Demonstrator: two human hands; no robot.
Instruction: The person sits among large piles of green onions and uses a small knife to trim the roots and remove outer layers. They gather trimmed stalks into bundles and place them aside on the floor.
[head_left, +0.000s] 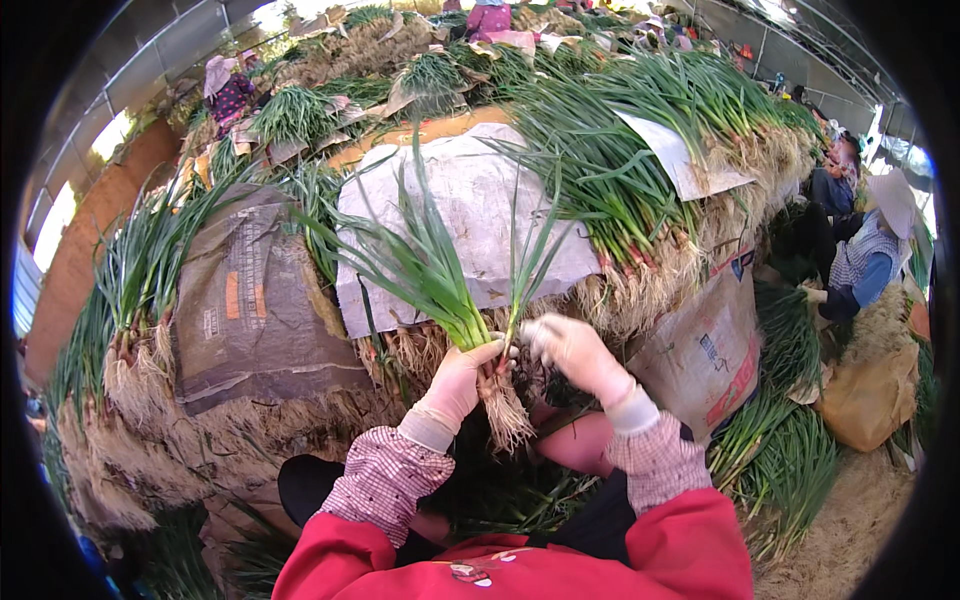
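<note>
My left hand (459, 381), in a pale thin glove, grips a small bunch of leafy green allium stalks (457, 307). Their leaves fan out away from me, and pale stringy roots (506, 409) hang below the fist. One thinner stalk (517, 300) stands slightly apart on the right side of the bunch. Beside it is my gloved right hand (581, 356), fingers curled and blurred; whether they pinch anything is unclear. Beyond both hands a whitish woven sheet (465, 217) lies over the heap, with root ends poking out under its near edge.
Rooted stalks (622, 172) are piled at the right, more (150, 262) at the left. A brown printed sack (262, 307) covers part of the heap. A whitish sack (705, 352) hangs at its right side. Another person (870, 247) sits at far right, near stalks on the ground (780, 457).
</note>
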